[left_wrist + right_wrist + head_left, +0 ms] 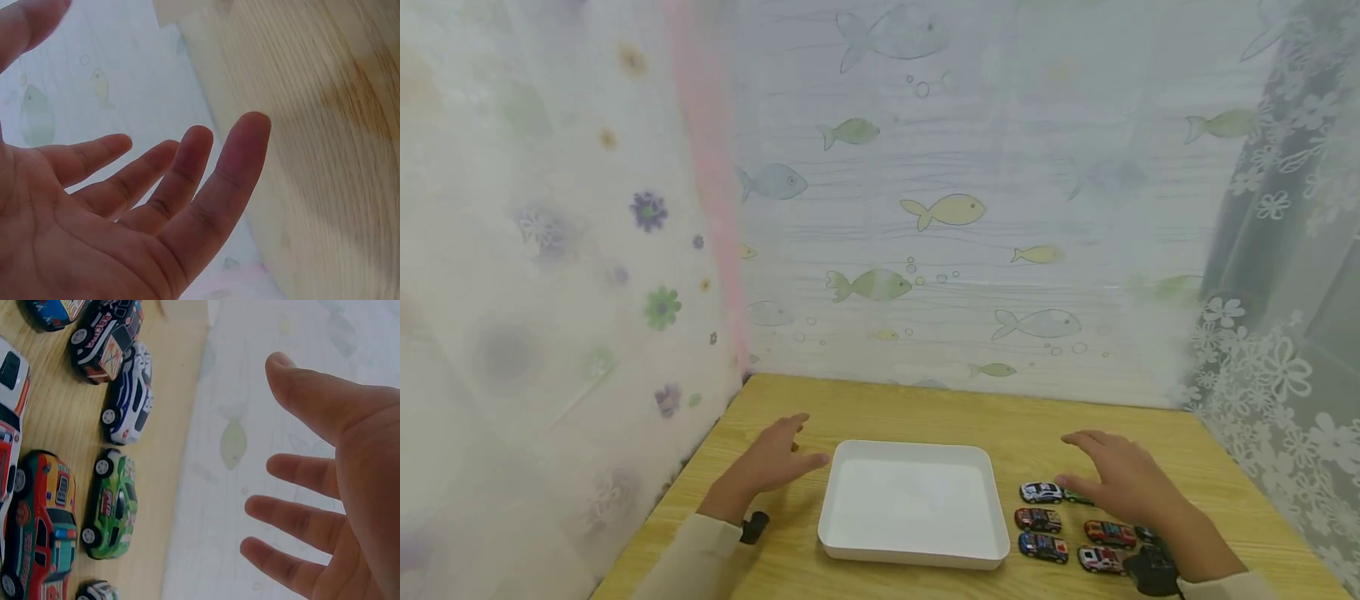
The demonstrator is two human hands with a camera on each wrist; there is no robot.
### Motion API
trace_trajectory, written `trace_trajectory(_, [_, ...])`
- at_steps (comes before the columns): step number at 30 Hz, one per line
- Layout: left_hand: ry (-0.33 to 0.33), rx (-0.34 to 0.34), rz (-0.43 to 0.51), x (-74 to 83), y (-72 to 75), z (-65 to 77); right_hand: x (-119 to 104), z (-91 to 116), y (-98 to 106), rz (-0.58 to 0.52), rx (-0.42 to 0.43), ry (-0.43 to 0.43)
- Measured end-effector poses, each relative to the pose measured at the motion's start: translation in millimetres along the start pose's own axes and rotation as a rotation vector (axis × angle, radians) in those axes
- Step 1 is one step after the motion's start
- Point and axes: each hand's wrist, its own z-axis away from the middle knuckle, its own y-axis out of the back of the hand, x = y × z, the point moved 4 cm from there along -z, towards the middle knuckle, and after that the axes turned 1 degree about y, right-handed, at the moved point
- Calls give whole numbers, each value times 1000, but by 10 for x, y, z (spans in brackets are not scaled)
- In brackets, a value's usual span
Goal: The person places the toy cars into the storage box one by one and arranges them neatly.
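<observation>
A white tray (917, 547) lies on the wooden table between the two hands. My left hand (772, 460) hovers just left of it with fingers spread and nothing held; the left wrist view shows the bare palm (81, 237). To the tray's right stand several small toy cars, among them a white-and-blue one (1041, 492), a dark red one (1037, 521), a blue one (1042, 547) and a red-and-green one (1109, 534). Above them is my right hand (1123, 479), holding nothing, its fingers extended. It partly hides a green car (112, 509), which shows fully in the right wrist view.
The wooden table (865, 408) meets a curtain with printed fish (955, 210) at the back. Flower-patterned curtains (587, 333) hang along the left side, and lace-like white flowers (1285, 375) cover the curtain at right. A white-and-red car (1101, 560) stands close to the right wrist's camera (1152, 572).
</observation>
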Motion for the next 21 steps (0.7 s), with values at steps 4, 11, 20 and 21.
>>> trace_trajectory(4, [14, -27, 80, 4, -101, -16, 11, 7, -57, -49, -1, -16])
trace_trajectory(11, [3, -77, 248, 20, -218, -37, 37, -12, -150, -119, -6, -47])
trace_trajectory(20, [-11, -185, 446, 29, -334, -62, 27, -56, -272, -229, -47, -39])
trace_trajectory(21, [-6, -196, 465, 23, -349, -64, 28, -58, -285, -239, -51, -40])
